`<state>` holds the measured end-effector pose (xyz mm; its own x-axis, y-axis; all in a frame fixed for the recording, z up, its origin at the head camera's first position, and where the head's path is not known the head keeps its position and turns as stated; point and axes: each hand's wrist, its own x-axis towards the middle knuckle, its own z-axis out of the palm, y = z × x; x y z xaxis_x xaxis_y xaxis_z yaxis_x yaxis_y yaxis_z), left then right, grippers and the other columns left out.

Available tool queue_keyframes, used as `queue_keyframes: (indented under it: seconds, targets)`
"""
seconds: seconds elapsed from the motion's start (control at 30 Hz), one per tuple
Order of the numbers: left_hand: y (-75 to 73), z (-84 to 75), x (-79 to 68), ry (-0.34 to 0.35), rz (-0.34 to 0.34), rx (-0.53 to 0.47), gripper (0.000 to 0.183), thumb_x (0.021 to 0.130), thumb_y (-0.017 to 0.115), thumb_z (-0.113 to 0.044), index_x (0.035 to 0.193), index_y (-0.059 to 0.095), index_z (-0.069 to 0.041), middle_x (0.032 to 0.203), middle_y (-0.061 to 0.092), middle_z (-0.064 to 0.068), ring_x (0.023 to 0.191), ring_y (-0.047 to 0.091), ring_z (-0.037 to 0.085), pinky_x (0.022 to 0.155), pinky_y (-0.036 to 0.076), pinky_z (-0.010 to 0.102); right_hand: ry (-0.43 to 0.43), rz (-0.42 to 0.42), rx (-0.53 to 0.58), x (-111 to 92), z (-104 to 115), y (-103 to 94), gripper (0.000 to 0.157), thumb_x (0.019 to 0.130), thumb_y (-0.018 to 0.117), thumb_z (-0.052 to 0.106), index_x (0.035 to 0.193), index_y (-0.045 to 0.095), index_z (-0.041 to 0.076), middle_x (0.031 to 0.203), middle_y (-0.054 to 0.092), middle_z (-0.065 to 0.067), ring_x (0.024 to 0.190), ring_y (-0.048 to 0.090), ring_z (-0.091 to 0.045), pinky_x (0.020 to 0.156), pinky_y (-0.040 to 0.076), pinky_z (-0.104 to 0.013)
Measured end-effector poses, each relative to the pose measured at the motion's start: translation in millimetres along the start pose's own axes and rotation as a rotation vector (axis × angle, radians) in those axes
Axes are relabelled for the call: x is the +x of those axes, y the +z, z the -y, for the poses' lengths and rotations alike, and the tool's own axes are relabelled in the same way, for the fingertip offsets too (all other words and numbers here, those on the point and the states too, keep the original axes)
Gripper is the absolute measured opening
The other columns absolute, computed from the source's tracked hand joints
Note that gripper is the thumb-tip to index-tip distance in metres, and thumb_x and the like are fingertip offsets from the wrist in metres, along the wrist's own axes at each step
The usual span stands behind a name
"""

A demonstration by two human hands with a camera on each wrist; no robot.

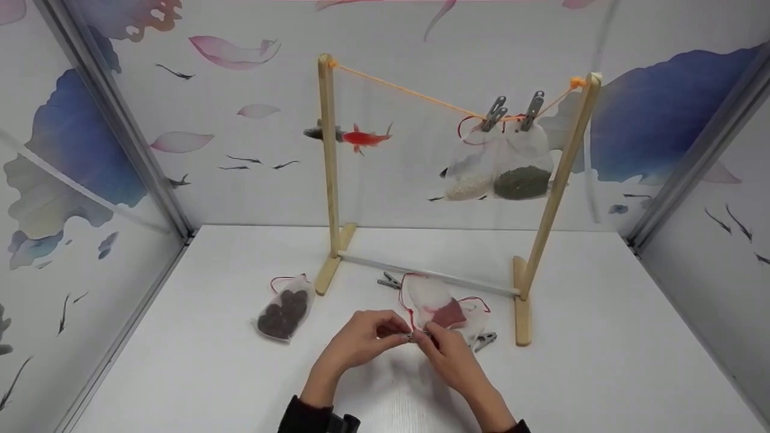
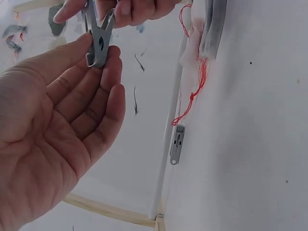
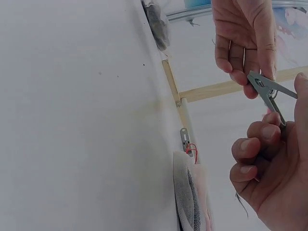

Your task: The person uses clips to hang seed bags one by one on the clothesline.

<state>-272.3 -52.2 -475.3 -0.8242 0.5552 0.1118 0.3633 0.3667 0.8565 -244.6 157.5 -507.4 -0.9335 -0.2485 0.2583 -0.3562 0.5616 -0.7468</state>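
Note:
Both hands hold one grey metal clothespin (image 2: 100, 45) low over the table. My left hand (image 1: 368, 338) pinches its nose end between thumb and fingertips. At the splayed handle end, my right hand (image 1: 450, 356) grips it with thumb and fingers, as the right wrist view shows of the clothespin (image 3: 263, 90). Just beyond the hands lies a white mesh drawstring bag (image 1: 424, 290) with reddish contents and a red cord. Another clothespin (image 1: 390, 280) lies at that bag's cord, and a further clothespin (image 1: 485, 341) lies beside the right hand.
A wooden stand (image 1: 329, 162) carries a sagging orange line (image 1: 409, 90). Two mesh bags, one with pale grains (image 1: 468, 183) and one with green contents (image 1: 522, 182), hang from clothespins at its right. A mesh bag of dark pieces (image 1: 284, 314) lies left.

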Motion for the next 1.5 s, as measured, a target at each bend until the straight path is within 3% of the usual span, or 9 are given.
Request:
queue_keyframes:
  seconds: [0.23, 0.73, 0.93, 1.1, 1.2, 1.27, 1.4, 1.5]
  targets:
    - [-1.6, -2.9, -0.4, -0.005, 0.048, -0.03, 0.02, 0.096, 0.067, -0.026, 0.114, 0.074, -0.019, 0.109, 0.076, 0.0, 0.1, 0.071, 0.01, 0.087, 0.055, 0.022, -0.051, -0.089, -0.014, 0.0, -0.9, 1.5, 0.036, 0.101, 0.059, 0.026, 0.069, 0.046, 0.016, 0.061, 0.031, 0.017, 0.054, 0.025, 0.006, 0.051, 0.021, -0.014]
    - [2.4, -0.7, 1.3, -0.013, 0.015, -0.011, 0.021, 0.098, 0.064, -0.028, 0.116, 0.073, -0.021, 0.114, 0.074, -0.003, 0.104, 0.069, 0.01, 0.089, 0.055, 0.024, 0.0, -0.002, -0.04, 1.6, -1.6, -6.9, 0.032, 0.104, 0.052, 0.033, 0.076, 0.053, 0.017, 0.064, 0.04, 0.015, 0.058, 0.038, 0.003, 0.055, 0.032, -0.016]
    - [5.0, -2.8, 2.0, -0.021, 0.011, 0.005, 0.023, 0.098, 0.064, -0.028, 0.118, 0.072, -0.02, 0.115, 0.073, -0.002, 0.106, 0.068, 0.011, 0.087, 0.055, 0.023, 0.002, -0.021, -0.041, 2.2, -2.8, -8.8, 0.027, 0.103, 0.056, 0.03, 0.079, 0.058, 0.018, 0.066, 0.043, 0.016, 0.062, 0.043, 0.001, 0.058, 0.037, -0.017]
    - [2.3, -3.9, 1.1, -0.009, -0.006, 0.048, 0.027, 0.098, 0.064, -0.032, 0.121, 0.071, -0.019, 0.119, 0.072, -0.002, 0.107, 0.067, 0.014, 0.085, 0.055, 0.024, -0.055, -0.096, -0.059, 1.5, -4.1, -9.3, 0.028, 0.099, 0.061, 0.022, 0.073, 0.054, 0.015, 0.065, 0.037, 0.015, 0.061, 0.038, 0.002, 0.056, 0.034, -0.017]
    - [-6.3, 2.9, -1.4, 0.006, -0.077, 0.12, 0.031, 0.099, 0.062, -0.032, 0.124, 0.068, -0.015, 0.124, 0.069, 0.003, 0.111, 0.066, 0.021, 0.089, 0.056, 0.032, -0.074, -0.15, -0.071, 1.1, -5.2, -10.2, 0.027, 0.098, 0.062, 0.02, 0.072, 0.054, 0.015, 0.065, 0.035, 0.016, 0.061, 0.036, 0.003, 0.056, 0.032, -0.017]
    - [-15.7, 11.4, -5.5, -0.015, -0.175, 0.209, 0.032, 0.099, 0.062, -0.029, 0.125, 0.067, -0.011, 0.127, 0.067, 0.008, 0.117, 0.063, 0.027, 0.095, 0.054, 0.041, -0.07, -0.18, -0.067, 0.8, -6.1, -11.4, 0.027, 0.097, 0.063, 0.018, 0.072, 0.054, 0.015, 0.065, 0.035, 0.016, 0.06, 0.034, 0.003, 0.055, 0.03, -0.016]
    - [-39.0, 32.0, -18.9, -0.18, -0.385, 0.374, 0.035, 0.097, 0.066, -0.021, 0.127, 0.063, -0.004, 0.137, 0.058, 0.02, 0.131, 0.052, 0.039, 0.109, 0.043, 0.054, -0.046, -0.214, -0.036, 0.0, -8.2, -14.7, 0.026, 0.097, 0.063, 0.016, 0.072, 0.055, 0.014, 0.065, 0.036, 0.015, 0.059, 0.033, 0.003, 0.053, 0.029, -0.016]
    - [-54.7, 45.7, -29.6, -0.34, -0.454, 0.443, 0.044, 0.096, 0.066, -0.019, 0.135, 0.057, -0.001, 0.147, 0.047, 0.025, 0.14, 0.04, 0.046, 0.111, 0.035, 0.064, -0.035, -0.218, -0.026, -0.3, -9.4, -16.7, 0.026, 0.098, 0.062, 0.016, 0.073, 0.056, 0.013, 0.066, 0.038, 0.014, 0.059, 0.034, 0.003, 0.053, 0.029, -0.016]
